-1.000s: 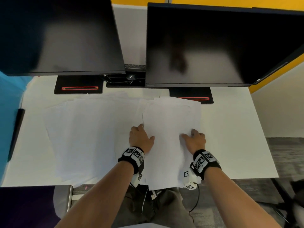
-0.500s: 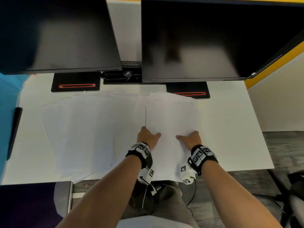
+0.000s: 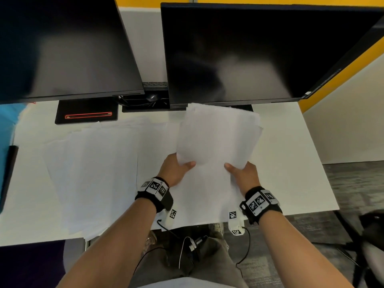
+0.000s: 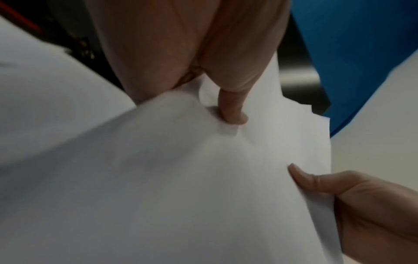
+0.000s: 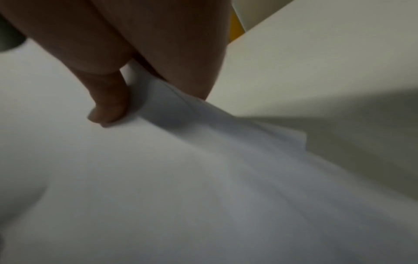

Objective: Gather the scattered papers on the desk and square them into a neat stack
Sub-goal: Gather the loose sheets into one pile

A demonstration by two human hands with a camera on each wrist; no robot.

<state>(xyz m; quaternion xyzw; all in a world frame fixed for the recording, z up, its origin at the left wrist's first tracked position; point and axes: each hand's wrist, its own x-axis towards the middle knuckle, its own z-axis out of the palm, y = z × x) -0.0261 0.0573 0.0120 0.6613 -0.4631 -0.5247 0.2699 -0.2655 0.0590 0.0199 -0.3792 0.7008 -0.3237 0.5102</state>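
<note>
A sheaf of white papers [image 3: 218,136] is raised off the desk, tilted up toward the right monitor. My left hand [image 3: 176,169] pinches its lower left corner, thumb on top. My right hand [image 3: 241,173] pinches the lower right corner the same way. The left wrist view shows my left thumb [image 4: 233,110] pressed on the sheaf [image 4: 181,178], with the right hand [image 4: 361,205] at the side. In the right wrist view the right thumb [image 5: 108,107] lies on the bent sheets [image 5: 203,178]. More loose papers [image 3: 93,173] lie spread over the desk's left half, overlapping unevenly.
Two dark monitors [image 3: 249,53] stand at the back on black bases [image 3: 87,113]. The white desk [image 3: 291,163] ends at the near edge above my lap. A blue partition [image 3: 8,125] borders the left. A chair base [image 3: 369,235] sits on the floor at right.
The sheaf lay flat under both hands a second ago. Both hands have since taken hold of its near corners and lifted it, tilting its far edge up.
</note>
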